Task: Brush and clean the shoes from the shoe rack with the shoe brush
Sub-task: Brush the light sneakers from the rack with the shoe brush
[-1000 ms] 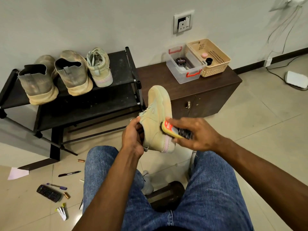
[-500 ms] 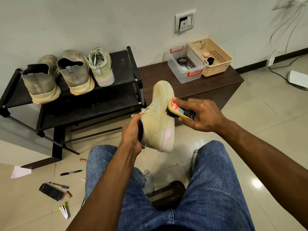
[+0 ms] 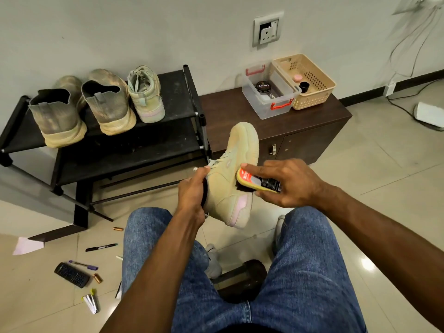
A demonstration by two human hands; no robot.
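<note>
A pale yellow sneaker (image 3: 231, 169) with a pink heel patch is held up above my knees, toe pointing away. My left hand (image 3: 192, 193) grips it at the collar, fingers inside the opening. My right hand (image 3: 286, 182) holds the shoe brush (image 3: 255, 182), a yellow-edged block with a red and black label, its dark bristles pressed against the sneaker's right side. On the black shoe rack (image 3: 180, 92) at the left stand two dusty grey shoes (image 3: 79, 109) and the matching pale sneaker (image 3: 145, 94).
A dark wooden cabinet (image 3: 319, 126) right of the rack carries a clear box (image 3: 269, 92) with a polish tin and a beige basket (image 3: 310, 80). Pens, batteries, a remote (image 3: 71, 275) and paper lie on the tiled floor at left. A dark stool (image 3: 240, 277) sits between my legs.
My right hand with the brush went up the sneaker's side towards the toe, then came back down towards the heel. My left hand kept its hold on the sneaker.
</note>
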